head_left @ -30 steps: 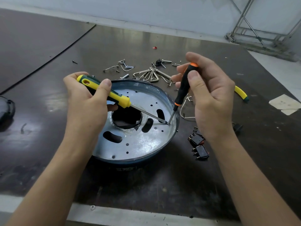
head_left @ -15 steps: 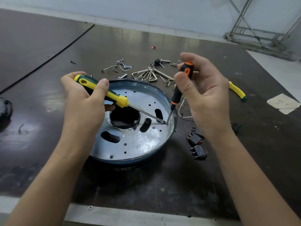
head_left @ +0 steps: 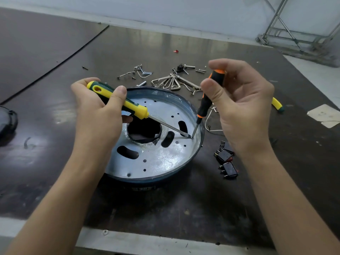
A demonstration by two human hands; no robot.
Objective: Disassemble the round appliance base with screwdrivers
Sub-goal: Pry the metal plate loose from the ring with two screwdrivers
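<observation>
The round appliance base lies on the dark table, a silver metal disc with a central hole, slots and a blue rim. My left hand grips a yellow-and-green screwdriver, whose shaft slants down to the right. My right hand pinches a black-and-orange screwdriver, held nearly upright. Both tips meet at one spot near the disc's right edge, around a small screw.
Loose screws, wire clips and metal brackets lie behind the base. Two black switches sit to its right, with a thin white wire. A yellow tool handle lies far right, a dark object at the left edge.
My right hand has shifted its fingers on the black-and-orange handle, turning it. The left hand and its screwdriver stay almost in place.
</observation>
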